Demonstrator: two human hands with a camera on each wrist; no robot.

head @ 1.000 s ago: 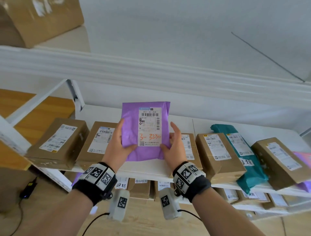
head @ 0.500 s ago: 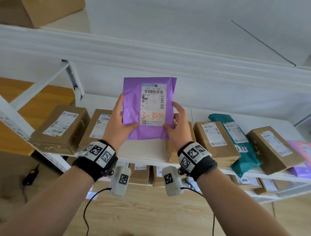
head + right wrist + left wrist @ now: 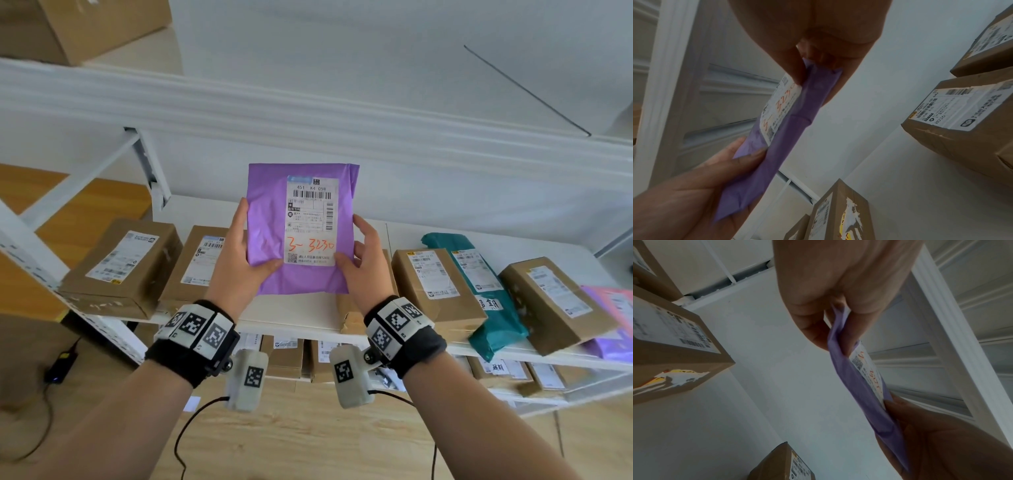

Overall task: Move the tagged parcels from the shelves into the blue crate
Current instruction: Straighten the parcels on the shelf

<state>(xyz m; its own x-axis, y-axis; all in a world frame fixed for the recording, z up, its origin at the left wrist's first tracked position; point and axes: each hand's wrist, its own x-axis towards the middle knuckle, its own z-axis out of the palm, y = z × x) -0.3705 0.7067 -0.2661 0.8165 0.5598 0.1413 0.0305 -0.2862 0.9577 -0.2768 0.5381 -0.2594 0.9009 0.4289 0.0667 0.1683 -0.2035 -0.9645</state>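
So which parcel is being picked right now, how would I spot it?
Look above the white shelf lined with brown boxes: both hands hold a flat purple mailer bag upright by its lower sides. Unlike its cardboard neighbours, its white label carries orange handwriting, "3-3230".

Glossy plastic purple mailer (image 3: 270, 236) (paper label); matt cardboard boxes (image 3: 123, 267)

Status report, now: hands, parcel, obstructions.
Left hand and right hand both grip purple parcel, held upright above shelf. Blue crate not in view. Nothing blocking.
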